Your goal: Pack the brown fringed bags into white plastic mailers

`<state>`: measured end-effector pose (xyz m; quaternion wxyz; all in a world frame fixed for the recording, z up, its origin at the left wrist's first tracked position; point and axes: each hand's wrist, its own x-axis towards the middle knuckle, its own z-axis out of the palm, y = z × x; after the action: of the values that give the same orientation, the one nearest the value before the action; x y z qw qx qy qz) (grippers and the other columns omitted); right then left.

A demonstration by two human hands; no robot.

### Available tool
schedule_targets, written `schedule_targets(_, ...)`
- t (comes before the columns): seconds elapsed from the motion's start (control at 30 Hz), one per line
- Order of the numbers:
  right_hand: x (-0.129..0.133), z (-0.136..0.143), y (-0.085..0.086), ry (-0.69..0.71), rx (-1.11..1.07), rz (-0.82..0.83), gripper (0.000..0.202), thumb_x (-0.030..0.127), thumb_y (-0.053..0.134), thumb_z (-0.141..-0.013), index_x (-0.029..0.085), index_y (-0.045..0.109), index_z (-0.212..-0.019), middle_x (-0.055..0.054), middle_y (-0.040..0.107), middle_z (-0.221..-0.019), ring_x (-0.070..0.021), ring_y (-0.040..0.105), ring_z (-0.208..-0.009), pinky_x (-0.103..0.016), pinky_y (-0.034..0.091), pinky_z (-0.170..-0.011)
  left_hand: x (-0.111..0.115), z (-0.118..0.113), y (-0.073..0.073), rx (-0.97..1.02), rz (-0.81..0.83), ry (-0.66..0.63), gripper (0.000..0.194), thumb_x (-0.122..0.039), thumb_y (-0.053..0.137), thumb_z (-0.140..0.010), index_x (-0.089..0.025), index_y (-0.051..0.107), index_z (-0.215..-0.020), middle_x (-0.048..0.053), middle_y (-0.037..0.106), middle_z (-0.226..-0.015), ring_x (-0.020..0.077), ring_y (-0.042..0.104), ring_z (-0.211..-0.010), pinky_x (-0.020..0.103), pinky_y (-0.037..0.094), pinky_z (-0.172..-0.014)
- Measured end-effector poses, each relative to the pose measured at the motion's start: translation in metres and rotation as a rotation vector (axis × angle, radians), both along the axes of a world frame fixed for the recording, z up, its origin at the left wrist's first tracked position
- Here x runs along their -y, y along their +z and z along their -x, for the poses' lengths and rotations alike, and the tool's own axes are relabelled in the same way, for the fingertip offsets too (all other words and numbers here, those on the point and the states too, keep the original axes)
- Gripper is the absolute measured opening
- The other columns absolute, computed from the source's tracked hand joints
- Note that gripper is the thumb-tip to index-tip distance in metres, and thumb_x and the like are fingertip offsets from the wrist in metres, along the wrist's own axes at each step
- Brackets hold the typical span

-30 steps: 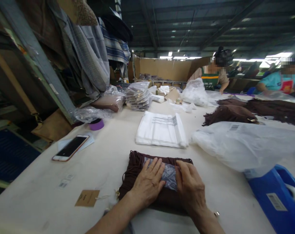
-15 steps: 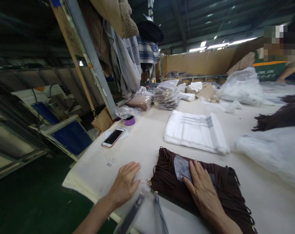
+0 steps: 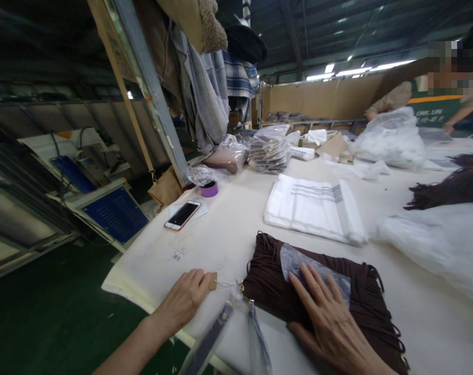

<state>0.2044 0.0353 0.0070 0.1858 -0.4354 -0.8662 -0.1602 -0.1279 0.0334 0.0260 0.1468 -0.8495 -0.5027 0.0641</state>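
Note:
A dark brown fringed bag (image 3: 267, 284) lies flat on the table with a clear plastic piece (image 3: 318, 268) on top. My right hand (image 3: 328, 312) rests on the bag and plastic, its fingers spread. Pinched in my left hand (image 3: 187, 297) is a small brown hang tag (image 3: 213, 281), joined by a thin white string to the ring at the bag's corner. Two plastic-wrapped straps, a left one (image 3: 208, 338) and a right one (image 3: 257, 338), run from that corner toward the table's near edge.
Beyond the bag lies a stack of white plastic bags (image 3: 314, 208). A phone (image 3: 182, 215), purple tape roll (image 3: 208, 189) and barcode stickers (image 3: 177, 253) sit to the left. Wrapped goods (image 3: 269, 151) stand behind. Clear plastic (image 3: 435, 245) lies at right; a person (image 3: 427, 104) works across the table.
My left hand has closed on the hang tag and drawn it left, with the string stretched out. My right hand has slid slightly down the bag, uncovering more of the plastic piece.

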Motion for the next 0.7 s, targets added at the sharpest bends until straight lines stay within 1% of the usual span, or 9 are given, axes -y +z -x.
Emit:
schedule_targets(0.1, 0.006, 0.011, -0.002, -0.006, 0.084, -0.089, 0.065, 0.017, 0.051, -0.068, 0.005, 0.043, -0.131, -0.028, 0.044, -0.133, -0.0411, 0.037, -0.126, -0.056, 0.042, -0.093, 0.0, -0.008, -0.001, -0.179, -0.016, -0.038, 0.039, 0.005, 0.029, -0.076, -0.008, 0.048, -0.108, 0.011, 0.058, -0.086, 0.0224, 0.056, -0.077, 0.033, 0.047, -0.063)
schedule_targets(0.17, 0.007, 0.018, -0.003, -0.035, 0.149, -0.151, 0.063, 0.008, 0.05, -0.062, 0.002, 0.049, -0.124, -0.03, 0.051, -0.124, -0.0441, 0.046, -0.117, -0.058, 0.045, -0.087, -0.001, -0.013, -0.001, -0.208, -0.026, -0.04, 0.039, 0.006, 0.028, -0.076, -0.005, 0.048, -0.107, 0.012, 0.059, -0.084, 0.0233, 0.057, -0.074, 0.033, 0.047, -0.059)
schedule_targets(0.23, 0.006, 0.022, -0.002, -0.056, 0.215, -0.194, 0.062, 0.002, 0.048, -0.058, 0.002, 0.053, -0.12, -0.031, 0.055, -0.119, -0.0447, 0.052, -0.11, -0.057, 0.048, -0.082, -0.003, -0.017, 0.0, -0.231, -0.035, -0.052, 0.038, 0.006, 0.03, -0.077, -0.005, 0.05, -0.106, 0.011, 0.06, -0.082, 0.0227, 0.058, -0.071, 0.032, 0.047, -0.057)
schedule_targets(0.3, 0.004, 0.025, 0.0, -0.067, 0.259, -0.212, 0.061, 0.0, 0.048, -0.058, 0.003, 0.055, -0.118, -0.031, 0.057, -0.116, -0.0442, 0.055, -0.106, -0.055, 0.051, -0.079, -0.006, -0.02, 0.002, -0.242, -0.043, -0.076, 0.037, 0.006, 0.032, -0.077, -0.005, 0.05, -0.107, 0.01, 0.06, -0.082, 0.0222, 0.059, -0.071, 0.032, 0.047, -0.056)
schedule_targets(0.4, 0.002, 0.024, 0.002, -0.086, 0.271, -0.206, 0.06, -0.001, 0.047, -0.058, 0.004, 0.056, -0.117, -0.03, 0.057, -0.116, -0.043, 0.055, -0.106, -0.053, 0.052, -0.079, -0.007, -0.022, 0.005, -0.234, -0.053, -0.117, 0.039, 0.007, 0.032, -0.077, -0.004, 0.049, -0.111, 0.01, 0.061, -0.083, 0.022, 0.059, -0.07, 0.032, 0.046, -0.056)
schedule_targets(0.5, 0.001, 0.021, 0.003, -0.092, 0.246, -0.204, 0.058, 0.001, 0.046, -0.06, 0.004, 0.057, -0.117, -0.027, 0.059, -0.115, -0.0391, 0.058, -0.105, -0.048, 0.053, -0.079, -0.009, -0.024, 0.004, -0.209, -0.055, -0.15, 0.042, 0.007, 0.032, -0.077, -0.003, 0.048, -0.115, 0.011, 0.062, -0.086, 0.0223, 0.059, -0.072, 0.033, 0.046, -0.056)
schedule_targets(0.57, 0.001, 0.02, 0.002, -0.089, 0.233, -0.203, 0.058, 0.002, 0.046, -0.061, 0.003, 0.056, -0.118, -0.026, 0.06, -0.114, -0.0372, 0.059, -0.103, -0.045, 0.054, -0.078, -0.01, -0.026, 0.002, -0.182, -0.047, -0.174, 0.041, 0.006, 0.033, -0.078, -0.002, 0.047, -0.117, 0.013, 0.063, -0.091, 0.0234, 0.06, -0.077, 0.033, 0.047, -0.059)
schedule_targets(0.63, 0.001, 0.019, 0.002, -0.091, 0.224, -0.196, 0.057, 0.003, 0.047, -0.062, 0.004, 0.056, -0.118, -0.026, 0.06, -0.114, -0.0368, 0.059, -0.104, -0.046, 0.054, -0.079, -0.012, -0.027, 0.0, -0.145, -0.03, -0.198, 0.04, 0.003, 0.035, -0.08, -0.003, 0.046, -0.118, 0.015, 0.062, -0.1, 0.0248, 0.06, -0.086, 0.034, 0.047, -0.064)
schedule_targets(0.7, 0.001, 0.019, 0.002, -0.098, 0.196, -0.179, 0.057, 0.004, 0.047, -0.062, 0.005, 0.056, -0.119, -0.025, 0.06, -0.115, -0.0362, 0.059, -0.105, -0.046, 0.053, -0.08, -0.01, -0.027, 0.003, -0.103, -0.013, -0.215, 0.04, 0.0, 0.038, -0.081, -0.008, 0.046, -0.12, 0.014, 0.06, -0.108, 0.0239, 0.058, -0.094, 0.034, 0.047, -0.07)
